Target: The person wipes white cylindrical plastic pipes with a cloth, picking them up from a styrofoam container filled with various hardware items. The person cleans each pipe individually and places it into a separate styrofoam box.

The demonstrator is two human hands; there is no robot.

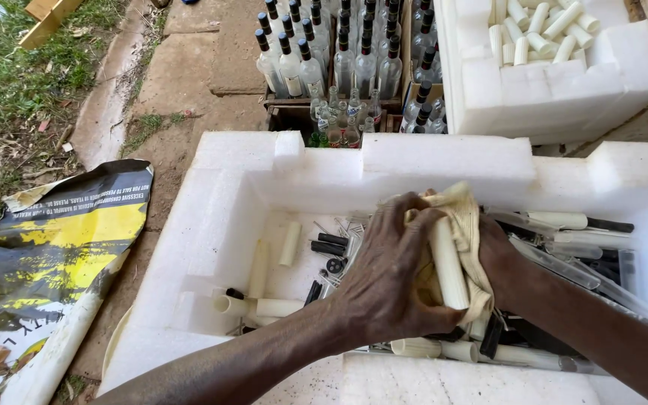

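Note:
My left hand (388,274) and my right hand (500,259) are pressed together over a white foam box (226,202). Between them is a cream plastic tube (449,270) wrapped in a yellowish cloth (463,214). My left hand grips the tube and cloth from the left; my right hand holds the cloth from the right, mostly hidden behind it. In the box below lie several cream tubes (290,244), black small parts (329,244) and clear tubes (556,262).
A second foam box (549,90) with several cream tubes stands at the back right. Crates of clear glass bottles with black caps (339,60) sit behind the near box. A yellow and black printed sheet (54,255) lies on the dirt at left, beside grass.

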